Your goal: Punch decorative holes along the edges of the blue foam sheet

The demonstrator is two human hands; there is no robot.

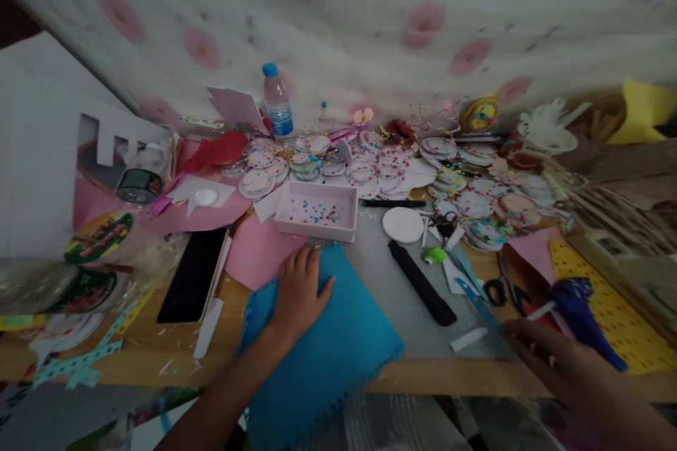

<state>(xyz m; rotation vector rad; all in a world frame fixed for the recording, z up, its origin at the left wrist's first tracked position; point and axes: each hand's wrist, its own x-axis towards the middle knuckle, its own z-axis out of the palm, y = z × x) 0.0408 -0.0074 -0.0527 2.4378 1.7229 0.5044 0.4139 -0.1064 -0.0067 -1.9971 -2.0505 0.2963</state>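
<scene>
My left hand [300,289] lies flat on a blue sheet [338,338] with dark dots along its edges. Its thumb is apart from the fingers. The sheet hangs over the table's front edge. At the right, my right hand [555,359] is slightly blurred, with its fingers at the near end of a narrow blue strip [476,303], perhaps a ruler, which it appears to pinch. A white strip [468,340] lies beside it. Scissors [505,287] and a dark blue tool [587,317] with a white stick at its tip lie just beyond that hand.
A white box [317,229] with small coloured dots stands beyond the blue sheet. A black cutter-like tool [422,283] lies on the grey mat. The phone [193,275] is left. Piles of dotted white discs [364,165] and a water bottle [278,106] line the back.
</scene>
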